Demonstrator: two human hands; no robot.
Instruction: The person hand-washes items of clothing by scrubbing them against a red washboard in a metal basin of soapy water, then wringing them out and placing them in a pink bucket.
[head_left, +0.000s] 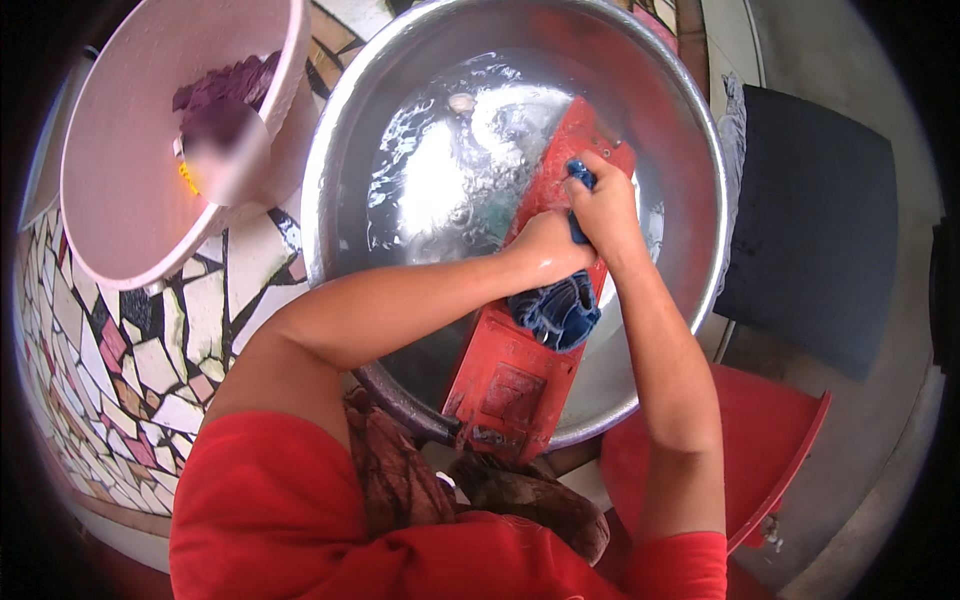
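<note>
My left hand and my right hand are both closed around a wet, dark blue cloth that looks like denim. A bunched end of it hangs out below my left hand, and a small tip shows above my right fist. Beneath them a red plastic washboard slants through a large metal basin. Its lower end rests over the near rim, and its upper end reaches down to the water. Rippling water covers the basin's bottom. My hands hide the middle of the board.
A pink tub with purple cloth inside stands at the left on a mosaic tile floor. To the right are a dark flat panel, a grey cloth by the basin's rim, and a red plastic tub.
</note>
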